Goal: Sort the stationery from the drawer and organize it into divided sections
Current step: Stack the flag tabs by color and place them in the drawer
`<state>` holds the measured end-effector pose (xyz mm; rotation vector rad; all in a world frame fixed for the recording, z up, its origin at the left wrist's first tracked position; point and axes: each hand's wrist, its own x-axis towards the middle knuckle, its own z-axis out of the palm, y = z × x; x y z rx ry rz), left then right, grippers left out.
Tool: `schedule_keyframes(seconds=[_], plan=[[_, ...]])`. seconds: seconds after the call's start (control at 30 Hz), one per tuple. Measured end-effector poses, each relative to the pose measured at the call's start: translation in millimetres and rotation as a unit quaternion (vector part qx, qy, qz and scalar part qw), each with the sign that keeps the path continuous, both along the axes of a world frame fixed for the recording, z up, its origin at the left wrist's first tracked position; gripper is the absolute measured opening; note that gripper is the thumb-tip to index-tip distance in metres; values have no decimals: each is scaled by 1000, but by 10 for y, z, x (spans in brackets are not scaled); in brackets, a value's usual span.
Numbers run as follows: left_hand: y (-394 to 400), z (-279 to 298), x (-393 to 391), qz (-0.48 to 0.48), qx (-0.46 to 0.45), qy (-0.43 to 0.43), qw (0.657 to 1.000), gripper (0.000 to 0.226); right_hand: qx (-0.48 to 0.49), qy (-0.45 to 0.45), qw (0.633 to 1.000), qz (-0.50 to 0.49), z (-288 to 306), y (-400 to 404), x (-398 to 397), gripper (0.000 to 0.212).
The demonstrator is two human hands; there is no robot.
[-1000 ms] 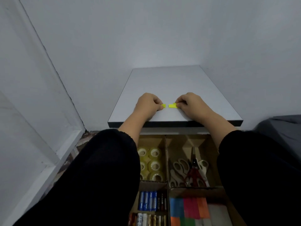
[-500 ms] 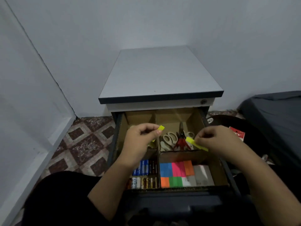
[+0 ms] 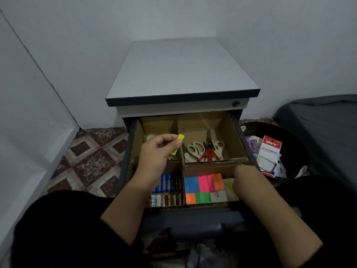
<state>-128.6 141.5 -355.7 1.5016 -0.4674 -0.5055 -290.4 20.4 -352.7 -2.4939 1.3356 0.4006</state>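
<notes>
Stationery sits in the open drawer (image 3: 133, 144), split by cardboard dividers. My left hand (image 3: 156, 151) hangs over the drawer's back-left section, thumb & forefinger pinching a small yellow-green sticky tab (image 3: 179, 141), one end poking up past my fingertip, the rest running down behind my thumb. Tape rolls (image 3: 149, 137) lie under that hand, mostly hidden. My right hand (image 3: 244, 177) is down in the drawer's front-right section, wrist up toward me, fingers out of sight below the divider edge, so can't tell if they're spread or holding anything. Same section: sticky notes (image 3: 202, 187) in blue, pink, orange, green, w/ pale yellow sheets right by my hand. Back-right section: scissors (image 3: 204, 150), several pairs, beige handles plus a red pair. Front-left section: batteries (image 3: 167, 189), blue ones behind, gold & white ones in front. Right of the drawer, a dark bin (image 3: 289, 136) w/ a red-and-white stationery pack (image 3: 269, 151) inside.
</notes>
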Motion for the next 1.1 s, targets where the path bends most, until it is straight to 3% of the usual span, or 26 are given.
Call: schedule_keyframes(seconds=[0.17, 0.33, 0.4, 0.5, 0.6, 0.67, 0.77, 0.83, 0.93, 1.03, 1.1], plan=[[11, 100, -102, -57, 7, -63, 996, 12, 47, 39, 998, -20, 120, -93, 4, 23], [-63, 120, -294, -204, 70, -184, 959, 18, 86, -125, 984, -90, 333, -261, -176, 16], [-192, 120, -414, -282, 120, -275, 911, 15, 126, -203, 964, -117, 439, -294, -272, 18], [-441, 65, -588, -373, 189, -441, 794, 16, 213, -233, 935, -164, 522, -348, -328, 18], [-655, -30, -691, -439, 234, -496, 711, 19, 195, -294, 923, -156, 478, -375, -366, 17], [-762, -79, -735, -462, 262, -513, 675, 21, 162, -316, 926, -131, 405, -389, -403, 18], [-848, -139, -761, -471, 280, -510, 662, 17, 168, -319, 923, -132, 423, -392, -407, 17], [-863, -162, -763, -471, 287, -511, 659, 10, 228, -290, 917, -153, 487, -433, -374, 18], [-841, -193, -724, -472, 285, -477, 684, 14, 319, -218, 904, -185, 594, -456, -321, 25], [-781, -155, -680, -461, 288, -436, 718, 15, 215, -227, 940, -134, 491, -440, -358, 20], [-694, -53, -652, -440, 278, -417, 745, 26, 181, -241, 946, -119, 438, -396, -388, 15]])
